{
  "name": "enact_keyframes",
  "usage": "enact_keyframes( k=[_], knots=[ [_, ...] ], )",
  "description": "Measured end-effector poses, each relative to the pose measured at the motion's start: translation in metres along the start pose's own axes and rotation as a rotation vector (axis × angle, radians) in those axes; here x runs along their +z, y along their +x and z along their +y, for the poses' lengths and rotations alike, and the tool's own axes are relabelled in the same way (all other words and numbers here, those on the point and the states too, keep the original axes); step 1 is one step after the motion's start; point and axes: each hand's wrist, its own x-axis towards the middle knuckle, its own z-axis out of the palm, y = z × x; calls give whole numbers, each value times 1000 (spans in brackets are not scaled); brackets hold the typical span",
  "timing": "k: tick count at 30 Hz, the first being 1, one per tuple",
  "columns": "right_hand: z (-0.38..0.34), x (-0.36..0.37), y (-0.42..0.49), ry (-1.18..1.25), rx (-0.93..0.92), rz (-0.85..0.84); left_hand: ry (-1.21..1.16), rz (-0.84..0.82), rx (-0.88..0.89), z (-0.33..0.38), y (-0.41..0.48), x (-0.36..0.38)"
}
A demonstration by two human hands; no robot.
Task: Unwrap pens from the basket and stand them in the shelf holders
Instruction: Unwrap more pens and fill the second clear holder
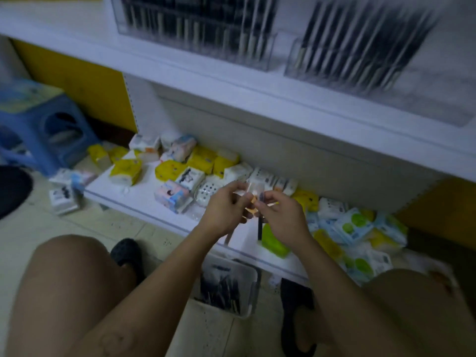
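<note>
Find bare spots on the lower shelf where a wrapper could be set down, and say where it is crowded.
Bare: the front-left strip of the lower shelf, between the yellow pack and its front edge; and a patch left of the green pack. Crowded: the back row of tissue packs and the pile at the right end.

Mid-frame, left hand (226,211) and right hand (283,216) pinch a clear wrapper (255,188) round a dark pen (260,229); basket (253,275) bottom centre; holders (292,60) top right, blurred.
</note>
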Motion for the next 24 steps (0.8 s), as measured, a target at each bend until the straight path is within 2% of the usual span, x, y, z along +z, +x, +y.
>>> enact_keyframes(
  k=[5, 11, 15, 24],
  knots=[
    [-40, -47, -1, -23, -128, 114, -14, 19, 180, 59, -4, 10],
    [-96, -107, -24, -12, -337, 225, 35, -75, 456, 136, -19, 24],
    [-123, -138, -29, -7, -398, 317, 52, -91, 562, 179, -21, 33],
    [-157, -200, -4, 14, -485, 472, 227, 7, 790, 266, 3, 56]
  ],
)
